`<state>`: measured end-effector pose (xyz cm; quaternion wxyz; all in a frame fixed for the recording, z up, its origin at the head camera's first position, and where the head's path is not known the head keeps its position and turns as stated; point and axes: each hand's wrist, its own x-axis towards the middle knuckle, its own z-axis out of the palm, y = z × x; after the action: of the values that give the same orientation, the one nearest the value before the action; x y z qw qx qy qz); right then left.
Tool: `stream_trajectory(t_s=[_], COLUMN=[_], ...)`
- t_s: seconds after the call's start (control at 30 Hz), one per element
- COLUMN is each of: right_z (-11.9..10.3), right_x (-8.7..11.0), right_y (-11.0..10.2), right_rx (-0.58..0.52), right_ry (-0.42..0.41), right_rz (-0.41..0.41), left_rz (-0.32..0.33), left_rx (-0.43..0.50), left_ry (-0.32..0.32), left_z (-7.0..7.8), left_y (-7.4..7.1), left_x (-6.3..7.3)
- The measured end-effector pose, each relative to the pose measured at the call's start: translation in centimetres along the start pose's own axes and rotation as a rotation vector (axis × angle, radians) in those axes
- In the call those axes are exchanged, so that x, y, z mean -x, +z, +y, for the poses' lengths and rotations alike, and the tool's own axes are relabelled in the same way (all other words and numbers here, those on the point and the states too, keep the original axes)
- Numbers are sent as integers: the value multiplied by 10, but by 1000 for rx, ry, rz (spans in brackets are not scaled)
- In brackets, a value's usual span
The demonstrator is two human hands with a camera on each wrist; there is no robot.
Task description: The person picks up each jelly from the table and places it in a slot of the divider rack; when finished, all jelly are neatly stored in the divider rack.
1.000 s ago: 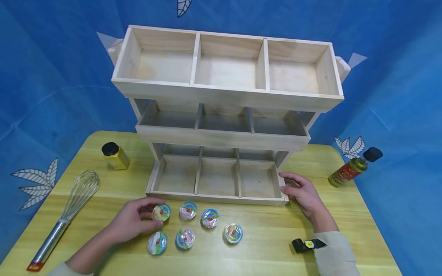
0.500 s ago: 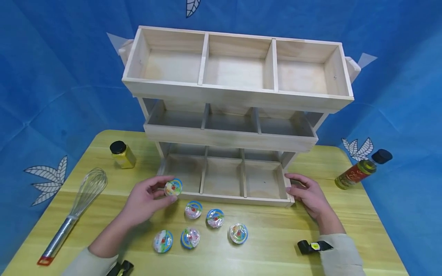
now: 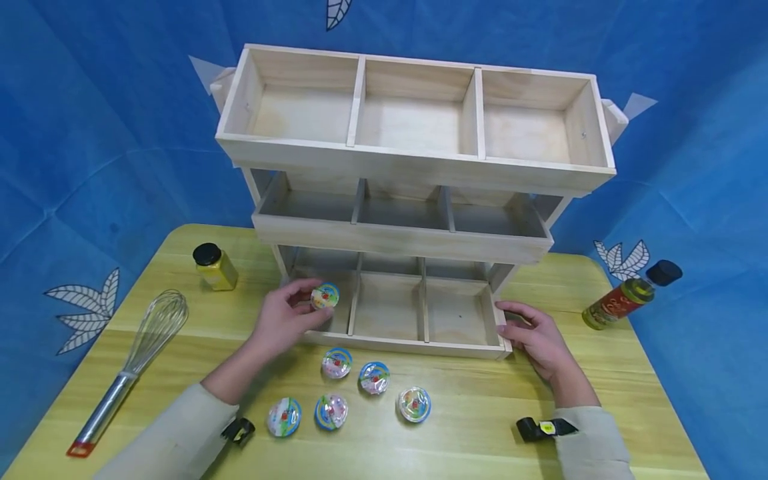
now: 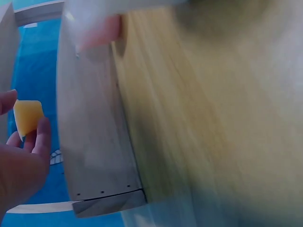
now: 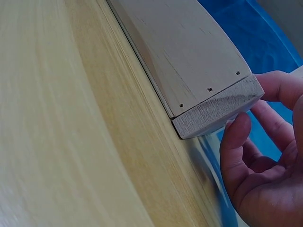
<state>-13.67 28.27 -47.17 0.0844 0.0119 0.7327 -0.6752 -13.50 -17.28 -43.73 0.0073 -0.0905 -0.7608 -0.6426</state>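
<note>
My left hand [image 3: 283, 321] pinches a small jelly cup [image 3: 325, 297] with a printed lid between thumb and fingers. In the left wrist view the jelly cup [image 4: 28, 116] shows its yellow side. In the head view the hand is over the bottom tier's left compartment in a three-tier wooden rack [image 3: 402, 241]. With thumb and fingers, my right hand [image 3: 537, 339] grips the bottom tier's right end; the right wrist view shows the thumb against the end board [image 5: 218, 109].
Several more jelly cups [image 3: 375, 378] stand on the table [image 3: 468, 440] before the rack. A whisk [image 3: 129, 370] and a yellow jar [image 3: 216, 268] with black lid are at left. A black-capped bottle [image 3: 624, 300] stands at right. Blue cloth [image 3: 108, 200] hangs behind.
My left hand has lifted the jelly cup from the table and carried it up and rightward over the bottom tier's left compartment. The right hand keeps its place on the rack.
</note>
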Motion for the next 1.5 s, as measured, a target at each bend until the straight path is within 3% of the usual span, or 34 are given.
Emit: stream_trajectory(t_s=[0.2, 0.37, 0.53, 0.67, 0.8, 1.23, 1.5], right_z=[0, 0, 0, 1, 1, 3, 2], right_x=[0, 0, 0, -1, -1, -1, -1], right_y=[0, -1, -1, 0, 0, -2, -1], right_rx=[2, 10, -1, -23, -36, -39, -33], right_ry=[0, -3, -4, -9, -11, -15, -3], right_rz=[1, -1, -7, -15, -14, 7, 5], left_rz=[28, 65, 51, 25, 18, 49, 56], left_rx=[-76, -229, -375, -431, -454, -462, -452], left_ry=[-43, -36, 18, -22, -67, -124, -121], left_z=[-12, -19, -27, -29, -30, -31, -33], left_y=[7, 14, 19, 21, 22, 26, 25], left_x=[-19, -32, -43, -50, -52, -54, -54])
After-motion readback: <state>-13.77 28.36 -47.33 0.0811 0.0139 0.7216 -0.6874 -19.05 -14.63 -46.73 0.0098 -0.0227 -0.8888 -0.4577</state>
